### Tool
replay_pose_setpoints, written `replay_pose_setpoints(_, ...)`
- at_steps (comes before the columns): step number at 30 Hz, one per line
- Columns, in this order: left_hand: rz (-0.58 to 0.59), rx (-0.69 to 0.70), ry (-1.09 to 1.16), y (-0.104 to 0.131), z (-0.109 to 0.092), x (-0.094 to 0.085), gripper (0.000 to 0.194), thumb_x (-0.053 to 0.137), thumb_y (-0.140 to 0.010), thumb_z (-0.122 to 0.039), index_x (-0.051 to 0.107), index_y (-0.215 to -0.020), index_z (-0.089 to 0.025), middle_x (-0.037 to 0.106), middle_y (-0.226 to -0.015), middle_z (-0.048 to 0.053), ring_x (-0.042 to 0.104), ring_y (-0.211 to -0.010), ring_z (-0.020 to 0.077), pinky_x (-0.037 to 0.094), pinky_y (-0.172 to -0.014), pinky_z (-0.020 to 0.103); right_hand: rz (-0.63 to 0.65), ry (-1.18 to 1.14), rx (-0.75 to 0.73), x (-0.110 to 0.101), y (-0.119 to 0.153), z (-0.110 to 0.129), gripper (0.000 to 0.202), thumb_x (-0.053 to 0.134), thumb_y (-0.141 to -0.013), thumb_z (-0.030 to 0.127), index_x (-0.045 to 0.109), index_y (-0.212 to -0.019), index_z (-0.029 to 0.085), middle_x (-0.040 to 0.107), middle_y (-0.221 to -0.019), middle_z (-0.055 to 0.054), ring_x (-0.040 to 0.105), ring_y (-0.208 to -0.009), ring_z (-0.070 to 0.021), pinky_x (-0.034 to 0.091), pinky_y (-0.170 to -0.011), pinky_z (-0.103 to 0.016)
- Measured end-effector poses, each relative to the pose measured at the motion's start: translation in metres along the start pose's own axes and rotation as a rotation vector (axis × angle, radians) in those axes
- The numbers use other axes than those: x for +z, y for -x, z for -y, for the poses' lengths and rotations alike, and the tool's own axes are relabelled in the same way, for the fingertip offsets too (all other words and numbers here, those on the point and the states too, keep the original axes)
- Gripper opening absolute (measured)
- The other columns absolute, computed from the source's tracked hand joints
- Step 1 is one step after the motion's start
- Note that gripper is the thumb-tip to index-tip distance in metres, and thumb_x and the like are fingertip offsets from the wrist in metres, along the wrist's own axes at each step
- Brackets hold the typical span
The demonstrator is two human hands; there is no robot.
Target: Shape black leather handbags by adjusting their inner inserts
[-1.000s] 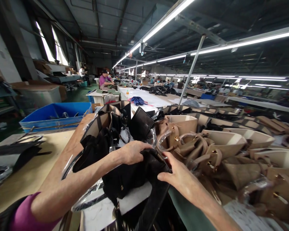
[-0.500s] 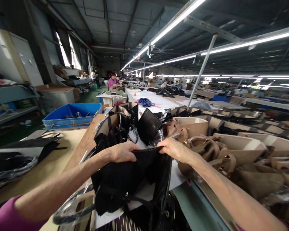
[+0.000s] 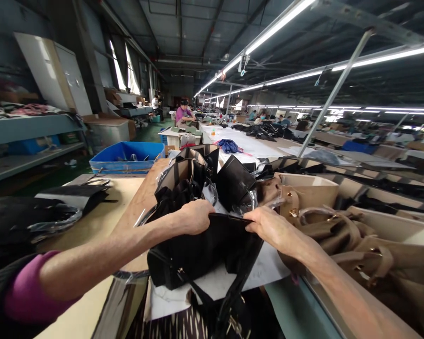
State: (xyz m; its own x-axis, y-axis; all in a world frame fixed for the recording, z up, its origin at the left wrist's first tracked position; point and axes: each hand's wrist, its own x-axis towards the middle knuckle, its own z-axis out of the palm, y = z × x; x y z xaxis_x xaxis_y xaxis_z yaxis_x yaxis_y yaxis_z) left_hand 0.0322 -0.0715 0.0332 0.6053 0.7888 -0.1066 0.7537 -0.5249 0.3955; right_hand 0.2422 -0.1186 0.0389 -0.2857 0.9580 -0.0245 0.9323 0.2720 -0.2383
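Between my hands is a black handbag [image 3: 198, 254], its straps and metal fittings hanging toward my lap. My left hand [image 3: 198, 216] is closed on the bag's upper edge at the left. At the right end of the same edge, my right hand [image 3: 265, 221] pinches it between thumb and fingers. The edge runs fairly straight from one hand to the other. A white sheet [image 3: 261, 268] lies beneath the bag. Just beyond my hands stand another black bag [image 3: 235, 181] and some clear plastic wrap.
Tan handbags [image 3: 311, 188] crowd the right side. A blue bin [image 3: 127, 162] sits at the far left, behind a pale board [image 3: 127, 202] with black bag pieces [image 3: 70, 197] on it. A slanted metal pole [image 3: 335, 89] rises at the right. Other people work farther back.
The view has turned left, so the surroundings appear farther right. The bag's lower part has swung up and away from me, showing more of the white sheet. Both hands keep hold of its edge.
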Motion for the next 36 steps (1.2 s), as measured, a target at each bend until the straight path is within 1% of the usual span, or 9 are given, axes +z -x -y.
replay_pose_setpoints(2, -0.176, -0.013, -0.129, 0.003, -0.006, 0.012, 0.031, 0.044, -0.065, -0.005, 0.063, -0.086, -0.017, 0.062, -0.086, 0.006, 0.056, -0.083, 0.0211, 0.043, -0.071, 0.029, -0.011, -0.007, 0.019, 0.000, 0.002, -0.003, 0.016, 0.050, -0.075, 0.019, 0.053, -0.059, 0.017, 0.051, -0.061, 0.000, 0.049, -0.067, -0.0124, 0.027, -0.055, -0.022)
replay_pose_setpoints(5, -0.420, 0.129, -0.240, 0.009, -0.012, 0.027, 0.037, 0.039, -0.070, -0.002, 0.055, -0.100, -0.018, 0.059, -0.096, 0.006, 0.051, -0.092, 0.0203, 0.040, -0.081, 0.034, -0.030, -0.019, 0.036, 0.002, 0.004, -0.007, 0.015, 0.050, -0.075, 0.020, 0.055, -0.062, 0.018, 0.051, -0.061, 0.000, 0.050, -0.068, -0.0131, 0.028, -0.056, -0.022)
replay_pose_setpoints(8, -0.508, 0.282, -0.215, 0.011, -0.014, 0.033, 0.042, 0.033, -0.071, 0.002, 0.051, -0.104, -0.018, 0.056, -0.103, 0.005, 0.048, -0.096, 0.0186, 0.038, -0.088, 0.034, -0.057, -0.035, 0.070, 0.005, 0.005, -0.009, 0.009, 0.052, -0.074, 0.019, 0.060, -0.069, 0.019, 0.055, -0.069, -0.001, 0.052, -0.075, -0.0149, 0.030, -0.057, -0.021)
replay_pose_setpoints(10, -0.501, 0.351, -0.185, 0.008, -0.015, 0.033, 0.045, 0.031, -0.068, 0.004, 0.050, -0.103, -0.018, 0.055, -0.106, 0.005, 0.048, -0.099, 0.0181, 0.038, -0.089, 0.033, -0.069, -0.039, 0.089, 0.006, 0.005, -0.009, 0.009, 0.053, -0.073, 0.019, 0.062, -0.074, 0.019, 0.057, -0.075, -0.003, 0.053, -0.079, -0.0162, 0.031, -0.058, -0.021)
replay_pose_setpoints(13, -0.439, 0.414, -0.169, 0.002, -0.014, 0.031, 0.046, 0.032, -0.065, 0.004, 0.050, -0.101, -0.018, 0.055, -0.107, 0.005, 0.049, -0.100, 0.0177, 0.039, -0.090, 0.033, -0.074, -0.043, 0.102, 0.007, 0.007, -0.008, 0.009, 0.053, -0.073, 0.019, 0.062, -0.074, 0.018, 0.059, -0.078, -0.004, 0.054, -0.082, -0.0172, 0.032, -0.060, -0.022)
replay_pose_setpoints(19, -0.374, 0.475, -0.077, 0.000, -0.007, 0.026, 0.031, 0.039, -0.073, -0.004, 0.051, -0.098, -0.018, 0.054, -0.111, 0.003, 0.051, -0.102, 0.0148, 0.040, -0.092, 0.026, -0.084, -0.056, 0.078, 0.009, 0.010, -0.009, 0.011, 0.051, -0.074, 0.019, 0.058, -0.066, 0.018, 0.058, -0.075, -0.003, 0.053, -0.083, -0.0172, 0.033, -0.062, -0.022)
replay_pose_setpoints(24, -0.353, 0.413, 0.000, 0.000, -0.008, 0.025, 0.022, 0.043, -0.077, -0.009, 0.054, -0.092, -0.020, 0.056, -0.107, 0.001, 0.053, -0.098, 0.0140, 0.042, -0.089, 0.025, -0.089, -0.024, 0.088, 0.010, 0.009, -0.008, 0.012, 0.051, -0.075, 0.019, 0.058, -0.065, 0.018, 0.057, -0.074, -0.003, 0.053, -0.081, -0.0167, 0.032, -0.061, -0.022)
replay_pose_setpoints(28, -0.347, 0.387, -0.009, -0.004, -0.009, 0.027, 0.015, 0.043, -0.079, -0.012, 0.055, -0.083, -0.019, 0.057, -0.101, 0.001, 0.054, -0.092, 0.0131, 0.044, -0.084, 0.023, -0.087, -0.027, 0.086, 0.010, 0.009, -0.008, 0.013, 0.051, -0.075, 0.020, 0.057, -0.064, 0.017, 0.056, -0.072, -0.003, 0.052, -0.079, -0.0160, 0.032, -0.061, -0.022)
replay_pose_setpoints(36, -0.405, 0.324, -0.001, -0.008, -0.010, 0.029, 0.009, 0.043, -0.081, -0.014, 0.050, -0.076, -0.017, 0.054, -0.082, 0.000, 0.053, -0.076, 0.0121, 0.044, -0.072, 0.020, -0.098, -0.052, 0.104, 0.011, 0.010, -0.008, 0.010, 0.050, -0.074, 0.020, 0.057, -0.066, 0.018, 0.056, -0.075, -0.003, 0.052, -0.081, -0.0166, 0.032, -0.061, -0.022)
